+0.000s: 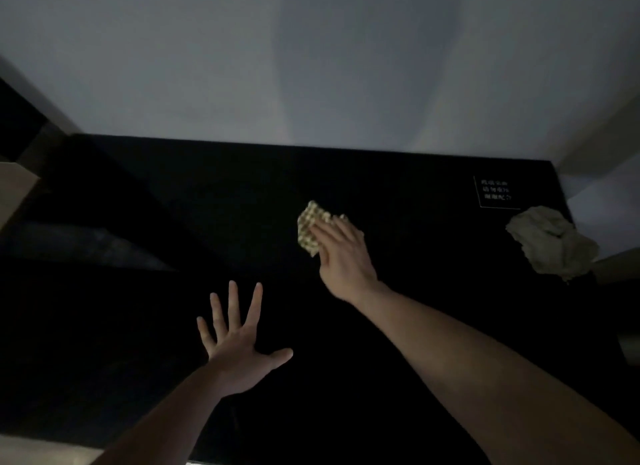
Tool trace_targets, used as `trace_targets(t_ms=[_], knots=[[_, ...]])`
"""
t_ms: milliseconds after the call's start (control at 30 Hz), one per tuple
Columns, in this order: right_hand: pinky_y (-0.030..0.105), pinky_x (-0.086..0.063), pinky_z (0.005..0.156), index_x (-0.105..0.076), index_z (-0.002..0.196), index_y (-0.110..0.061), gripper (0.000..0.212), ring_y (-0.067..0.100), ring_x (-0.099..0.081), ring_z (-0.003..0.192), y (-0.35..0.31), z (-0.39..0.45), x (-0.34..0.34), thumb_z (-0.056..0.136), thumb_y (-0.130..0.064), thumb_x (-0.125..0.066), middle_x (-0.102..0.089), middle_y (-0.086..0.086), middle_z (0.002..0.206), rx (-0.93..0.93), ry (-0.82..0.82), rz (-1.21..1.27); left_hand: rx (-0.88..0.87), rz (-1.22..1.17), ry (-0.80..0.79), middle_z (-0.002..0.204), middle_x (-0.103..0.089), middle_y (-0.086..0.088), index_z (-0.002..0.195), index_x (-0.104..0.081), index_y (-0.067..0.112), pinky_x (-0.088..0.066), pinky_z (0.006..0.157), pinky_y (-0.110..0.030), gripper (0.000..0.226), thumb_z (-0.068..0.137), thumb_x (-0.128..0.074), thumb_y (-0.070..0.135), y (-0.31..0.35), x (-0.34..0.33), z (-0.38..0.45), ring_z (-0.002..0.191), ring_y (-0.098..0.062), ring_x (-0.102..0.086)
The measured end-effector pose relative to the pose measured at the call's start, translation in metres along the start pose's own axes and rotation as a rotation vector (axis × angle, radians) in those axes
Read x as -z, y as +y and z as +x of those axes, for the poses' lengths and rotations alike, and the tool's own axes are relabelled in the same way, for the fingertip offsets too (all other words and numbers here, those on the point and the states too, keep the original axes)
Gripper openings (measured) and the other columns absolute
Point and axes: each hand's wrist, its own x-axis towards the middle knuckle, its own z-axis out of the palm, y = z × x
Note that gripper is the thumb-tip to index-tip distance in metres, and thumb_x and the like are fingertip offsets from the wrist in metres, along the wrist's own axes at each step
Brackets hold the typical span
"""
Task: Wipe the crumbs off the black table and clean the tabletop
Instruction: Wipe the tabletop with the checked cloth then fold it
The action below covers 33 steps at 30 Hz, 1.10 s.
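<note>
Two hands over black table (398,326): right hand (343,253) flat, pressing checked cloth (311,227); left hand (239,347) splayed, grasping nothing; crumpled rag (550,243) far right.

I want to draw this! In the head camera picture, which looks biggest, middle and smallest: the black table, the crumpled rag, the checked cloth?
1. black table, by far the largest.
2. crumpled rag at its right edge.
3. checked cloth, though the right hand pressing on it hides part, so its rank against the rag is unsure.
</note>
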Motion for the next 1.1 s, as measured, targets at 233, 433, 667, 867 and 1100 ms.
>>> trace_targets(t_ms=[233, 433, 667, 867, 1100], knots=[[0.026, -0.003, 0.126, -0.045, 0.152, -0.042, 0.056, -0.001, -0.009, 0.157, 0.011, -0.176, -0.008, 0.099, -0.024, -0.042, -0.036, -0.025, 0.162, 0.153, -0.148, 0.177, 0.015, 0.003, 0.012, 0.147, 0.055, 0.007, 0.144, 0.035, 0.050, 0.020, 0.116, -0.061, 0.121, 0.072, -0.056, 0.081, 0.004, 0.000, -0.005, 0.137, -0.030, 0.049], [0.025, -0.031, 0.117, -0.039, 0.150, -0.057, 0.058, -0.009, -0.030, 0.150, 0.052, -0.272, -0.001, 0.104, -0.024, -0.053, -0.033, -0.036, 0.160, 0.292, -0.182, 0.157, 0.026, 0.004, -0.003, 0.145, 0.057, 0.008, 0.140, 0.039, 0.053, 0.021, 0.116, -0.061, 0.121, 0.070, -0.055, 0.084, 0.004, 0.000, -0.004, 0.135, -0.029, 0.051], [0.028, -0.037, 0.122, -0.069, 0.135, -0.014, 0.048, 0.006, -0.051, 0.142, 0.075, -0.132, 0.077, 0.097, 0.010, -0.052, -0.062, -0.005, 0.145, -0.062, 0.267, 0.294, 0.015, -0.010, -0.010, 0.146, 0.056, 0.008, 0.142, 0.037, 0.052, 0.022, 0.115, -0.060, 0.121, 0.072, -0.057, 0.081, 0.004, 0.001, -0.004, 0.135, -0.029, 0.051], [0.040, -0.024, 0.128, -0.053, 0.151, -0.021, 0.049, 0.027, -0.033, 0.154, 0.132, -0.018, 0.084, 0.104, -0.012, -0.047, -0.041, -0.001, 0.164, -0.363, 0.170, 0.069, 0.020, -0.002, 0.020, 0.144, 0.058, 0.010, 0.141, 0.038, 0.053, 0.022, 0.115, -0.060, 0.122, 0.073, -0.060, 0.079, 0.003, -0.004, -0.001, 0.135, -0.028, 0.051], [0.055, -0.010, 0.129, -0.034, 0.160, -0.035, 0.056, 0.028, -0.012, 0.160, 0.108, -0.060, 0.043, 0.105, -0.042, -0.044, -0.023, -0.010, 0.172, -0.266, 0.053, -0.180, 0.023, -0.003, 0.023, 0.144, 0.058, 0.010, 0.139, 0.039, 0.055, 0.023, 0.115, -0.060, 0.122, 0.070, -0.058, 0.082, 0.002, -0.004, -0.003, 0.135, -0.027, 0.051]])
